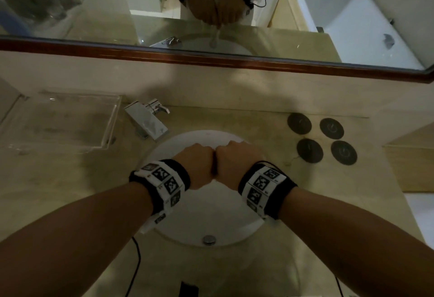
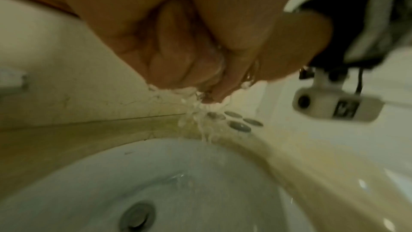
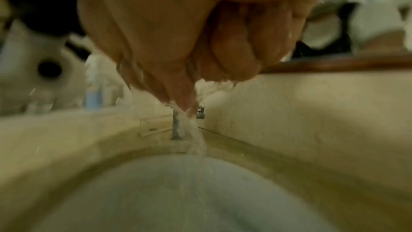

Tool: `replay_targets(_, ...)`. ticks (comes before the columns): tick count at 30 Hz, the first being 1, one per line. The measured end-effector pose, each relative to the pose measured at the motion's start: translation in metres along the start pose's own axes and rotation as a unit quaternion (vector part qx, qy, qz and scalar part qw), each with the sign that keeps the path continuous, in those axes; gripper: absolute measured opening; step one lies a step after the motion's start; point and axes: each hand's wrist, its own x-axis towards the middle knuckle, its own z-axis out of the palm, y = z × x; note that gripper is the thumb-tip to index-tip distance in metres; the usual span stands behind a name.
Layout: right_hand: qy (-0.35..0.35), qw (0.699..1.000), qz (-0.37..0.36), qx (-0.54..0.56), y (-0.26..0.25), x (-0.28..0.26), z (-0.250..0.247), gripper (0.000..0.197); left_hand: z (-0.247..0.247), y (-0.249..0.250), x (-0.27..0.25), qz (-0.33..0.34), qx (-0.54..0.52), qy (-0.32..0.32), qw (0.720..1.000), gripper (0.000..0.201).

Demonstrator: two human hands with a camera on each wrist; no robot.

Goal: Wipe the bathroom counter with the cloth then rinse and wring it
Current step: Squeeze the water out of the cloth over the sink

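Note:
Both fists press together over the white round sink [image 1: 178, 141]. My left hand [image 1: 196, 164] and my right hand [image 1: 234, 163] both grip a white cloth, which is hidden under them in the head view. A bit of the cloth [image 2: 176, 92] pokes out below the left hand [image 2: 169, 41], and another bit of the cloth [image 3: 211, 85] shows under the right hand [image 3: 200, 41]. Water [image 2: 200, 123] streams from the squeezed cloth into the sink bowl [image 2: 89, 183]. The falling water [image 3: 194, 138] also shows in the right wrist view.
A chrome faucet [image 1: 148, 118] stands at the back left of the sink, a clear tray [image 1: 58, 120] to its left. Several dark round coasters [image 1: 321, 139] lie on the beige counter [image 1: 70, 179] at the right. The drain plug [image 1: 209, 240] sits near me. A wood-framed mirror [image 1: 211, 59] runs behind.

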Motion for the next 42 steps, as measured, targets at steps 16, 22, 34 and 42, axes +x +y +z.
replay_targets(16,-0.071,0.977,-0.012,0.199,0.001,0.008,0.028,0.012,0.012,-0.010,-0.001,-0.030,-0.017,0.045,0.998,0.017)
replay_targets(22,0.175,0.975,-0.096,0.098,0.012,0.001,0.045,0.045,0.002,-0.021,0.005,-0.083,-0.349,-0.052,0.932,0.022)
replay_targets(34,0.210,0.960,-0.185,-0.032,0.029,0.005,0.027,0.006,-0.016,-0.006,0.004,-0.076,-0.458,-0.159,0.871,0.016)
replay_targets(42,-0.071,0.992,0.037,0.100,0.005,0.014,0.007,0.014,-0.008,-0.006,0.014,-0.064,0.007,0.014,0.998,0.026)
